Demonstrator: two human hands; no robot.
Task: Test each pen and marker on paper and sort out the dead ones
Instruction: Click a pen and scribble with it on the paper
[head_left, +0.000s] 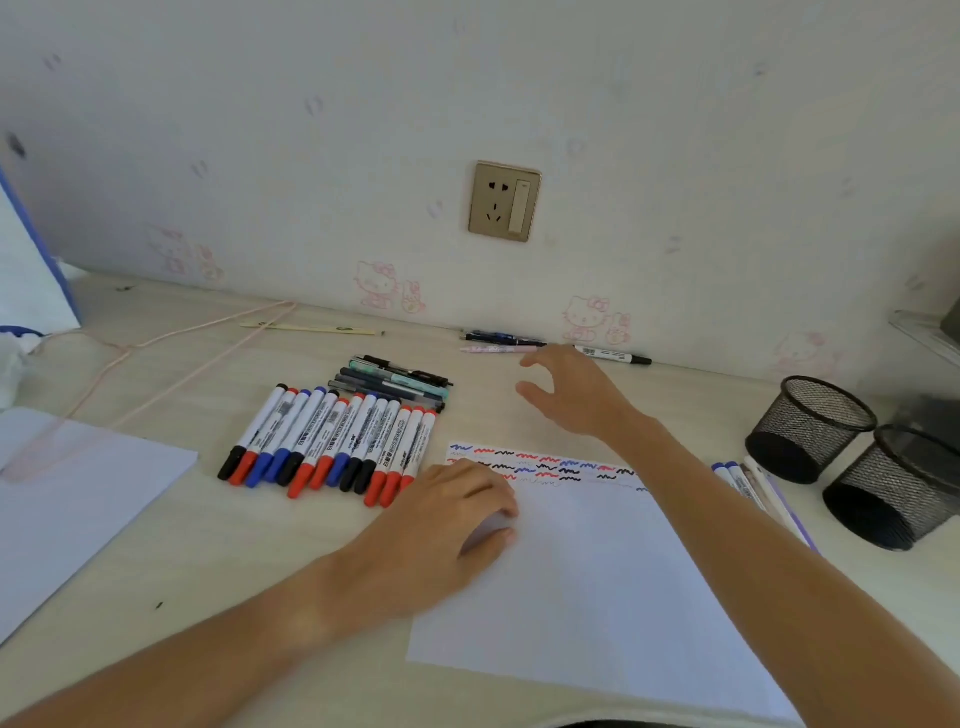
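A white test sheet (597, 582) with red, blue and black squiggles along its top lies in front of me. My left hand (447, 525) rests palm down on its left edge, holding nothing. My right hand (571, 395) hovers open near the wall, fingers spread, just short of a small group of pens (498, 340) and a black-capped marker (618, 356). A row of several whiteboard markers (332, 447) with black, red and blue caps lies left of the sheet, with several slim pens (400, 384) behind it. More markers (748, 483) lie under my right forearm.
Two black mesh pen cups (810, 426) (904, 488) lie on their sides at right. A second white sheet (72, 499) sits at left. A pink cord (171, 364) and a pencil (311, 328) lie near the wall. A wall socket (505, 201) is above the desk.
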